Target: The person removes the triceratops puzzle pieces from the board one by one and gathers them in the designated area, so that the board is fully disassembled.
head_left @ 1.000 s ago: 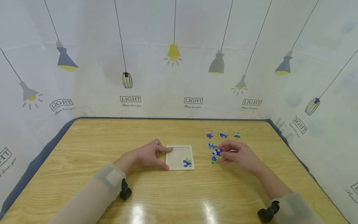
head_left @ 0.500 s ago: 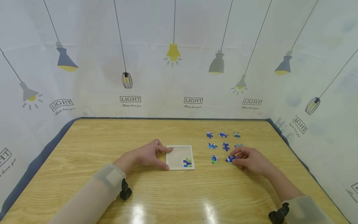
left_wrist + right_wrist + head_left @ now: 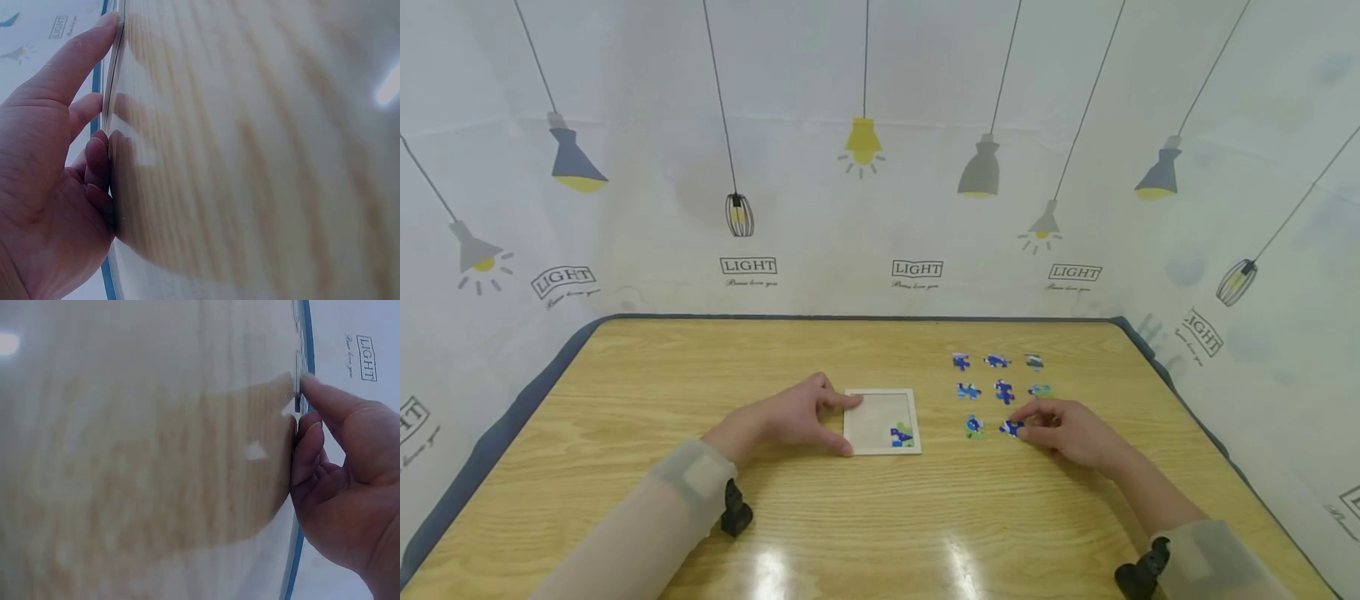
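Note:
My left hand rests its index finger and thumb on the left side of a square, pale puzzle frame. In the left wrist view the thumb reaches straight to the frame's edge. Inside the frame's lower right corner lies a blue-and-green jigsaw section. With thumb and index finger, my right hand pinches a blue-and-white puzzle piece low over the table, or on it. A round-patterned blue-green piece lies just left of it. The right fingertips partly cover the pinched piece.
Loose puzzle pieces lie in rough rows right of the frame, including a dark blue one, a light blue one and a blue-green one. Several others, such as a purple-blue piece, lie farther back on the wooden table.
My right hand has carried the pinched piece rightward and toward me from beside the middle row, then slid slightly left. The left hand and frame have stayed in place.

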Tool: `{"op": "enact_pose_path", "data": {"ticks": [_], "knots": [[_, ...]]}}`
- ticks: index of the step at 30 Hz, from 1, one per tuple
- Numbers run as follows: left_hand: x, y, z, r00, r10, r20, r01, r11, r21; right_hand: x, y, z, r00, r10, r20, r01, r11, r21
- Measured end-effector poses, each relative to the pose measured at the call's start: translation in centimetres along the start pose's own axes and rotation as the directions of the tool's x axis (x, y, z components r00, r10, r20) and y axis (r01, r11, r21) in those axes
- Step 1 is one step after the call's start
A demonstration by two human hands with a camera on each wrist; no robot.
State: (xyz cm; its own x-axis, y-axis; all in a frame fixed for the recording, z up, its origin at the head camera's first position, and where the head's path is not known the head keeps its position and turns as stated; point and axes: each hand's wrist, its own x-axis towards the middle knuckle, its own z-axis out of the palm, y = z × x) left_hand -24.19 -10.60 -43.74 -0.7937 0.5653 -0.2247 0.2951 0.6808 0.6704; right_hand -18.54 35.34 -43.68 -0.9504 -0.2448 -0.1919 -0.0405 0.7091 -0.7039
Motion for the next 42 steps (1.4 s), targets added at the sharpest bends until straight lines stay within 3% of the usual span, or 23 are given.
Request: {"op": "enact_pose_path", "data": {"ticks": [21, 31, 36, 42], "knots": [[-0.4, -0.2, -0.1, 1.000, -0.016, -0.001, 0.016, 1.000, -0.021, 0.5, 0.3, -0.1, 0.999, -0.035, 0.032, 0.035, 0.999, 0.019], [-0.3, -0.3, -0.1, 1.000, 0.000, -0.002, 0.000, 1.000, -0.010, 0.4, 0.1, -0.6, 1.000, 0.004, 0.026, -0.006, 0.997, 0.076], [-0.2, -0.2, -0.1, 1.000, 0.004, 0.002, -0.004, 1.000, 0.001, 0.2, -1.1, -0.8, 1.000, 0.009, 0.008, -0.009, 0.995, 0.102], [-0.1, -0.2, 0.1, 1.000, 0.010, 0.004, -0.010, 1.000, -0.012, 0.6, -4.5, 1.0, 0.993, -0.098, 0.064, 0.087, 0.983, 0.161]]}}
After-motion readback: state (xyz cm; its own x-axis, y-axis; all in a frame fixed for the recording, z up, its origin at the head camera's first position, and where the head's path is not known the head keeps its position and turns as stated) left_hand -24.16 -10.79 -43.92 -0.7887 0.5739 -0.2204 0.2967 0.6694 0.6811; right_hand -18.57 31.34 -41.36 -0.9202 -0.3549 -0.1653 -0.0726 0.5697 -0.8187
